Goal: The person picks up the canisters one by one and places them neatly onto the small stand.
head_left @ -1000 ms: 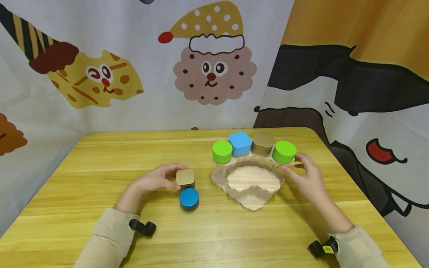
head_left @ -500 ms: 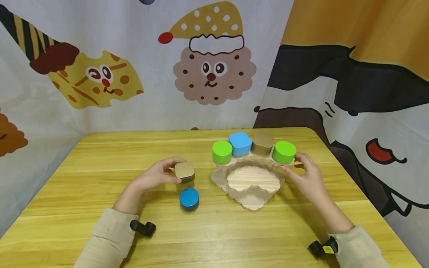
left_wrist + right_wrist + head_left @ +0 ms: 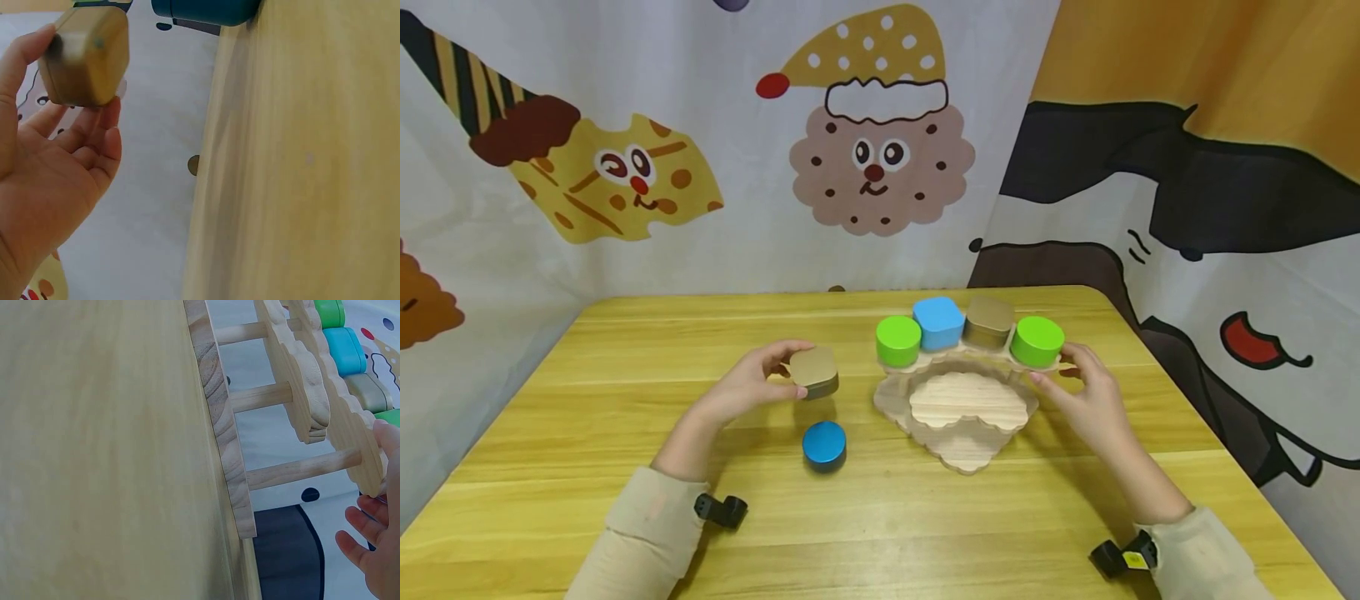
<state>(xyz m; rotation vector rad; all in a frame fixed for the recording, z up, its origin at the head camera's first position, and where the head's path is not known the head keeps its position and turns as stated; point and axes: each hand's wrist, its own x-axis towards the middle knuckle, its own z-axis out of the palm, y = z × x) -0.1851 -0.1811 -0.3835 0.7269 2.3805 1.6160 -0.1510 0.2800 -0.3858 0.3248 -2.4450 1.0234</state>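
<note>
My left hand [image 3: 748, 383] pinches a gold rounded-square tin [image 3: 814, 372] between thumb and fingers, held above the table. In the left wrist view the fingertips lie along the underside of the gold tin [image 3: 87, 56]. A blue round tin [image 3: 824, 443] stands on the table just in front of it. On the right, my right hand [image 3: 1093, 396] grips the end of the upper shelf of a tiered wooden stand [image 3: 966, 454]. The right wrist view has the thumb on that shelf [image 3: 362, 453], with fingers below it.
Along the stand's top shelf sit a green round tin [image 3: 898, 340], a blue square tin [image 3: 937, 322], a brown-gold square tin [image 3: 988, 322] and another green round tin [image 3: 1037, 340]. The stand's lower scalloped shelf [image 3: 967, 400] is bare. Behind the table [image 3: 700, 333] hangs a printed curtain [image 3: 737, 250].
My left hand has lifted the gold tin from beside the blue round tin, raising it and moving it slightly away from me. The right hand and the stand have stayed put.
</note>
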